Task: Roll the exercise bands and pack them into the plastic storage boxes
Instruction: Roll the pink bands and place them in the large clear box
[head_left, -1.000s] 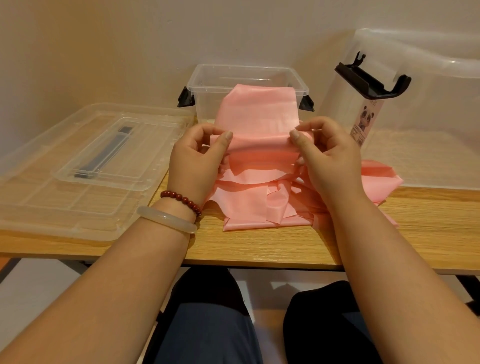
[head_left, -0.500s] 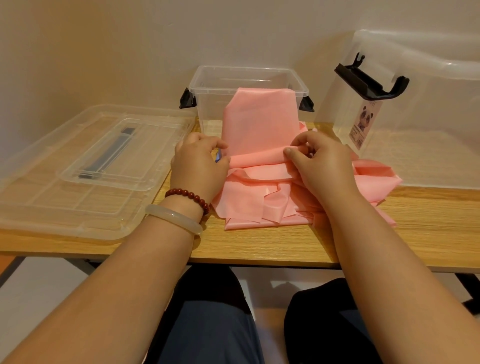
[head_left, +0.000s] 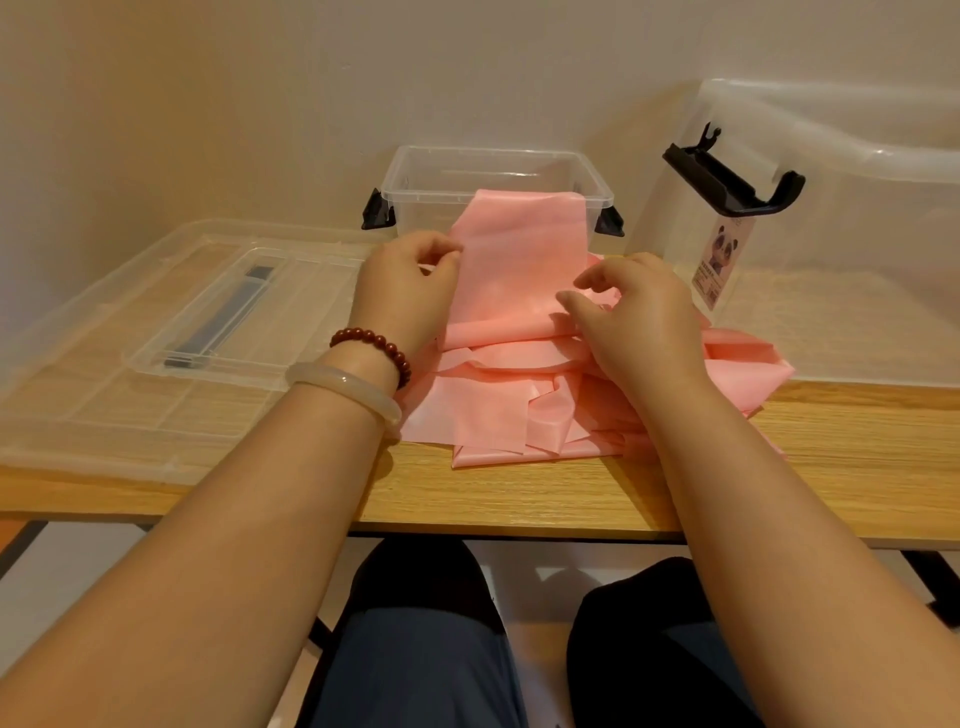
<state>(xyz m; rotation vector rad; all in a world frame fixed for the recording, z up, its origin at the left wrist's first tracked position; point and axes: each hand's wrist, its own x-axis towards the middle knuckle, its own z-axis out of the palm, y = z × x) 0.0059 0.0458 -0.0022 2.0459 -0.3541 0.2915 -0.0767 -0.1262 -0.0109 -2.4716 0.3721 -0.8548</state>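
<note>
The wooden table carries a clear lid at left, heaped pink bands mid-front — small clear box behind, large clear box right.

Small clear plastic box with black side latches sits far centre with its top open, but the pink stretchy band drapes over its near rim and heaps up in front. The left is taken up by flat clear plastic lids, the right by a big clear tub with a black handle. The wooden tabletop is bare only along the near edge.
</note>
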